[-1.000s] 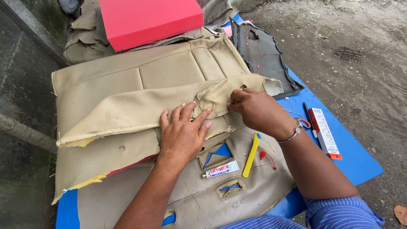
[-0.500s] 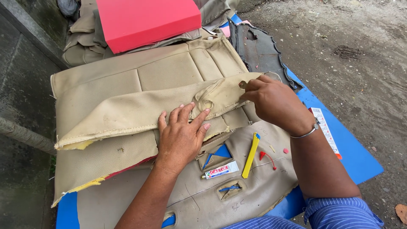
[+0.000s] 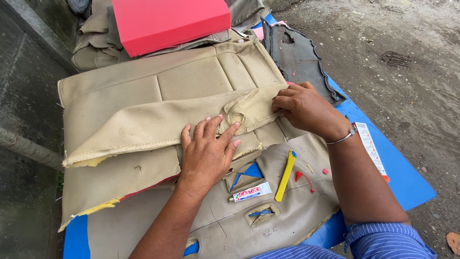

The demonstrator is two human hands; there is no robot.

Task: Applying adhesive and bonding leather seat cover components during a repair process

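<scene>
Table (image 3: pixel 407 184): blue top, showing at the right edge and the near left corner under the work
Seat cover (image 3: pixel 143 96): beige, stitched in panels, spread across the table with a long folded flap (image 3: pixel 158 127) lying over its middle; yellow foam shows along the torn left edge
Lower panel (image 3: pixel 287 211): beige sheet with cut-out slots, lying nearest the person, under the small tools
Red block (image 3: pixel 167 21): flat and rectangular, resting on more beige covers at the far end
Dark cover (image 3: pixel 297 57): grey piece with a scalloped edge, far right, just beside the seat cover
Left hand (image 3: pixel 206 156): palm down, fingers spread apart and pressed flat on the flap near its puckered hole
Right hand (image 3: pixel 306 110): fingers curled together and pinched on the right end of the flap; a metal bangle (image 3: pixel 341 139) on the wrist
Printed strip (image 3: pixel 373 148): long white card on the blue top, partly behind the right forearm
Yellow cutter (image 3: pixel 286 175): lying on the lower panel, near the left hand
Glue tube (image 3: pixel 250 192): small, white, just beside the cutter
Red bits (image 3: pixel 304 178): small pieces to the right of the cutter
</scene>
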